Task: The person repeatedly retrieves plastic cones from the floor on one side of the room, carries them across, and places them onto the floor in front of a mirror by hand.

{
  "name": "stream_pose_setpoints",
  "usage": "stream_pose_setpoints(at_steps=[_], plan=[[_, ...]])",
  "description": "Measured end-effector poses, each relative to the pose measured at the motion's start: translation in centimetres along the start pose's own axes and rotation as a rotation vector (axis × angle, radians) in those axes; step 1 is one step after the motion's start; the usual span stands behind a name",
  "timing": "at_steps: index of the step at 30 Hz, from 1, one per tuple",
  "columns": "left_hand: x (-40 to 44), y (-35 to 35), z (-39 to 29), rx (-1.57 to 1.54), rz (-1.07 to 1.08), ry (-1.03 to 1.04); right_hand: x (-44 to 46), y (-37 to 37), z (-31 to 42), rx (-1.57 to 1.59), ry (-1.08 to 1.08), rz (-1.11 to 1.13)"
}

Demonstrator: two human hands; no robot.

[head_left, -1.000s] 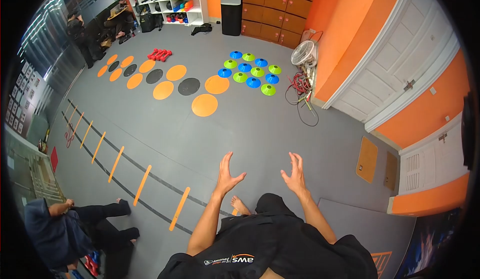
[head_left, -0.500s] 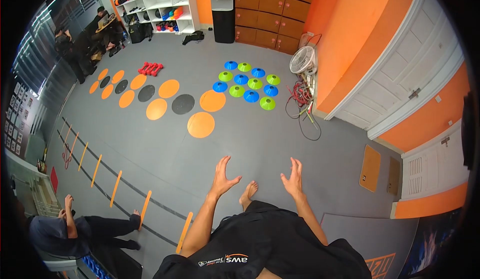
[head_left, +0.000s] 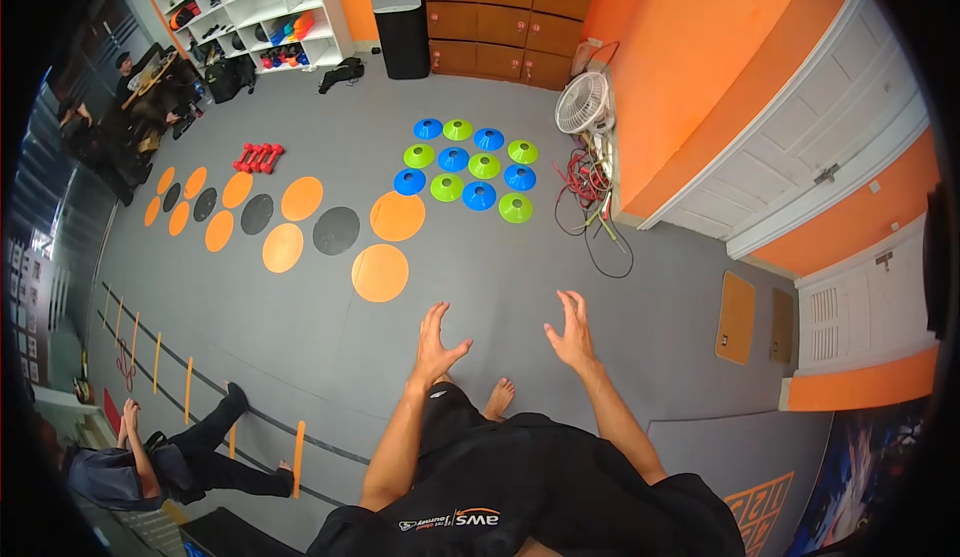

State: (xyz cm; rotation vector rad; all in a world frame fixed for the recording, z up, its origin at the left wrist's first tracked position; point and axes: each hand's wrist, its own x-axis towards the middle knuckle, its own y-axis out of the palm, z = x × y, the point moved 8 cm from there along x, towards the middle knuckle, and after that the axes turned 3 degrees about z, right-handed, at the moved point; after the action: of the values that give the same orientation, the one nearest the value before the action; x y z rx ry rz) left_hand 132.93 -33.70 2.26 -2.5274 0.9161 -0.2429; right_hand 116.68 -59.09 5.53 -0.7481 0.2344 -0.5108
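Note:
Both my hands are held out in front of my body over the grey floor (head_left: pixel 480 267), with nothing in them. My left hand (head_left: pixel 435 347) has its fingers bent and its thumb apart, palm turned inward. Facing it across a gap, my right hand (head_left: pixel 573 332) is open in much the same way. One bare foot (head_left: pixel 500 397) shows below, between the hands. Ahead of them lie flat orange discs (head_left: pixel 380 273) and black discs (head_left: pixel 336 230) in rows. Blue cones (head_left: pixel 479 196) and green cones (head_left: pixel 515 207) stand in a grid beyond my right hand.
An agility ladder (head_left: pixel 187 389) lies on the left, with another person (head_left: pixel 150 467) stepping at it. Red dumbbells (head_left: pixel 260 158) sit farther back. A fan (head_left: pixel 585 104) and tangled ropes (head_left: pixel 590 182) are by the right wall. Shelves (head_left: pixel 335 17) and brown lockers (head_left: pixel 475 22) line the back.
My view has turned slightly right, so the floor items sit farther left. Both hands stay raised and apart, a little higher in view. The person at the ladder has shifted their legs.

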Motion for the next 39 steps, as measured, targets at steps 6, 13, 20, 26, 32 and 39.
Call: stream_pose_setpoints(at_steps=[6, 13, 20, 26, 32, 39], plan=[[8.9, -2.9, 3.5, 0.063, 0.065, 0.065, 6.6, 2.5, 1.3, 0.001, 0.083, -0.033], [19.2, -8.2, 4.6, 0.104, 0.137, 0.139, 13.3, 5.7, 3.8, 0.065, 0.218, -0.080], [26.5, -8.1, 6.6, 0.068, 0.295, 0.105, 17.4, 7.8, 4.7, 0.019, 0.261, -0.095], [32.1, -4.7, 7.6, 0.083, 0.408, 0.052, 20.9, 7.2, 1.2, 0.027, 0.325, -0.120], [38.4, -0.6, 9.7, 0.144, 0.462, 0.025, 26.4, 7.9, -3.8, 0.050, 0.410, -0.082], [44.1, 2.7, 14.4, 0.275, 0.489, 0.050, 32.5, 11.5, -8.7, 0.063, 0.461, -0.033]])
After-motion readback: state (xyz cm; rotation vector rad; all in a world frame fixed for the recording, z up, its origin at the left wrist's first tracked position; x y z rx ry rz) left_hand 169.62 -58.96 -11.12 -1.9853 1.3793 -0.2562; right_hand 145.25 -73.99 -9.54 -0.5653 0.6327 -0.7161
